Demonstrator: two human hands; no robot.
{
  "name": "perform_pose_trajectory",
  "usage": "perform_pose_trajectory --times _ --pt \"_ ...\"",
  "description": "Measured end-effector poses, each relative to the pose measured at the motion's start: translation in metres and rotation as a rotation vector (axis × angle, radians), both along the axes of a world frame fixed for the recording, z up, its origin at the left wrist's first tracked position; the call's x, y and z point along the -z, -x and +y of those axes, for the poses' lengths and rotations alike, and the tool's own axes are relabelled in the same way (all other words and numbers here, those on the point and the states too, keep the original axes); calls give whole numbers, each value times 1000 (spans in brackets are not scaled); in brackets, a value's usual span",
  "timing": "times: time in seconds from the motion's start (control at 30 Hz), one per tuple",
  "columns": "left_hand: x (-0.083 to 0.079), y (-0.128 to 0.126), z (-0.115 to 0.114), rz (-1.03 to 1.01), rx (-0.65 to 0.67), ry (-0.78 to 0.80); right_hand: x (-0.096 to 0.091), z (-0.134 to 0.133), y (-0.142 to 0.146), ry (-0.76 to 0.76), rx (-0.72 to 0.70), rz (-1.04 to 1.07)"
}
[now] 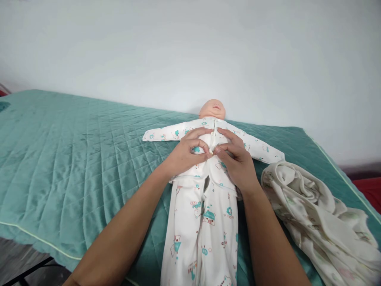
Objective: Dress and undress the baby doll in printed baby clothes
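Observation:
A baby doll (212, 109) lies on its back on a teal quilted mattress (74, 159), head toward the wall. It wears a white printed sleepsuit (205, 222) with both sleeves spread out. My left hand (186, 153) and my right hand (235, 159) meet on the doll's chest. Both pinch the front placket of the sleepsuit at a small button or snap between their fingertips. Above that point the placket runs up closed to the neck.
A crumpled cream printed blanket (315, 214) lies to the right of the doll on the mattress. A white wall (190, 47) stands behind. The mattress's near edge with pale piping (38, 238) runs at lower left, dark floor below.

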State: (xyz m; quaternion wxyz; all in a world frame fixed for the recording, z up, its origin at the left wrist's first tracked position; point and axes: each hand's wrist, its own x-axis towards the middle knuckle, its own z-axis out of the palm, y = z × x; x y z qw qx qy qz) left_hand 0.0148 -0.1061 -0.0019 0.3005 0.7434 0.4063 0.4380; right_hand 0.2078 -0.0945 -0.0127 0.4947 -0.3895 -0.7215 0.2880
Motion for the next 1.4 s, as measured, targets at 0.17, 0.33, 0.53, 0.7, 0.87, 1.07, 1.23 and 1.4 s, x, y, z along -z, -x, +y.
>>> perform_pose_trajectory --times 0.17,0.33,0.53,0.7,0.87,1.07,1.23,1.4 --pt "2 4 2 -55 10 49 -2 -1 1 16 15 -3" --pt "-1 5 2 0 14 51 -3 -2 1 32 18 -12" --pt "-4 2 -1 5 20 48 0 -1 0 2 7 -32" --pt "-4 0 -1 26 6 31 -2 -2 -3 2 -41 -83" --pt "-2 3 1 43 32 -6 -3 -1 -6 -7 -77 -113" --pt "0 5 2 97 45 -80 -2 -1 -5 -17 -61 -107" --pt "-1 5 1 116 40 -65 -3 -2 -3 -11 -49 -83" --pt "1 5 1 115 35 -62 -2 -1 -5 -23 -58 -88"
